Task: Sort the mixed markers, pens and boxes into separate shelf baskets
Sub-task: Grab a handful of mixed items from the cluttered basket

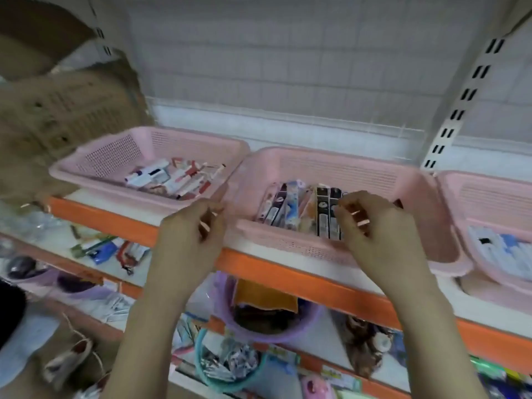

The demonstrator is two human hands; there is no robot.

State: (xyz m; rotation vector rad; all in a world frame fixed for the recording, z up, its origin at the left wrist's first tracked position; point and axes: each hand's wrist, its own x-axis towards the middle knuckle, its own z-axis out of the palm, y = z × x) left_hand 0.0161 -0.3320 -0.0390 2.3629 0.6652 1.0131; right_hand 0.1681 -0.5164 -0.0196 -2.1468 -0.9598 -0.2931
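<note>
I have my right hand (374, 226) over the near side of the middle pink plastic mesh basket (403, 180), fingers curled at the tops of the upright flat pen boxes (302, 208), though motion blur hides whether they actually pinch one. My left hand (190, 228) hovers loosely curled at that basket's left corner, holding nothing I can see. To do this well I should steady the basket with the left hand and square the boxes into one tight row, keeping them apart from the loose markers (175, 180) in the left pink basket (115, 151).

text: none legible | boxes (305, 210): printing too blurred to read | shelf tags: unreadable
</note>
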